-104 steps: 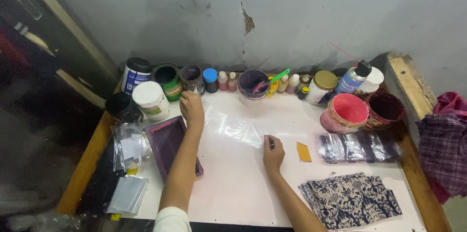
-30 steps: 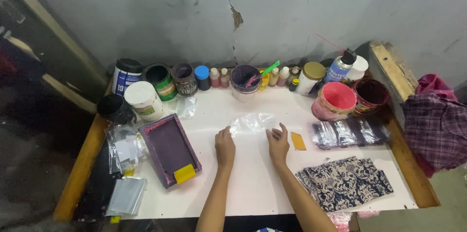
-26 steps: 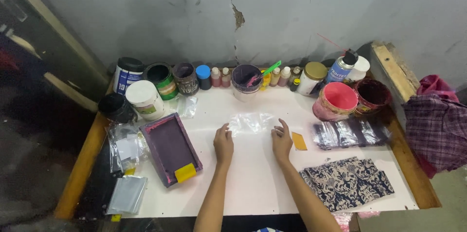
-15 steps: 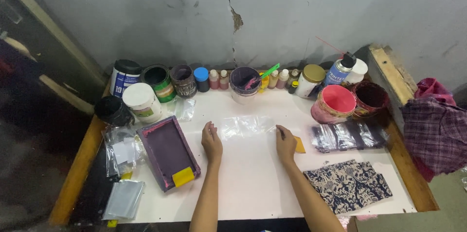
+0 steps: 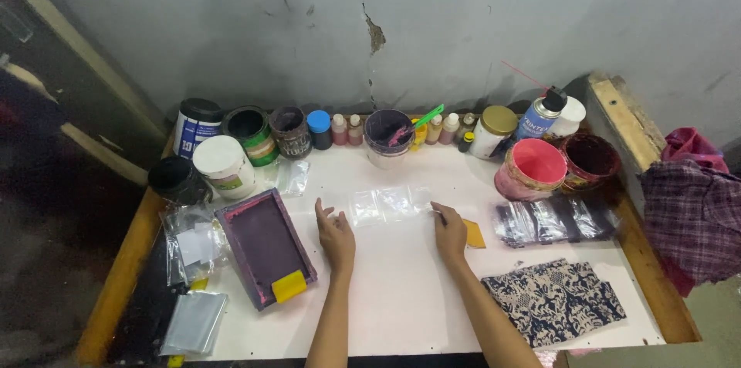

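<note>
A clear plastic bag (image 5: 386, 203) lies flat on the white table (image 5: 401, 298), stretched between my two hands. My left hand (image 5: 336, 233) pinches its left edge, thumb and fingers near the corner. My right hand (image 5: 449, 230) holds its right edge, next to a small yellow card (image 5: 474, 234). A purple-stained screen frame (image 5: 264, 246) with a yellow squeegee piece (image 5: 288, 286) lies left of my left hand.
Paint tubs, jars and small bottles line the back wall, with a pink tub (image 5: 532, 168) and dark red bowl (image 5: 590, 159) at right. Shiny packets (image 5: 552, 219) and patterned cloth (image 5: 556, 300) lie right. Plastic bags (image 5: 189, 240) sit at left. Plaid cloth (image 5: 695, 213) hangs beyond.
My left hand came back from the far jars to the bag. Both hands then moved apart, spreading the clear bag flat between them.
</note>
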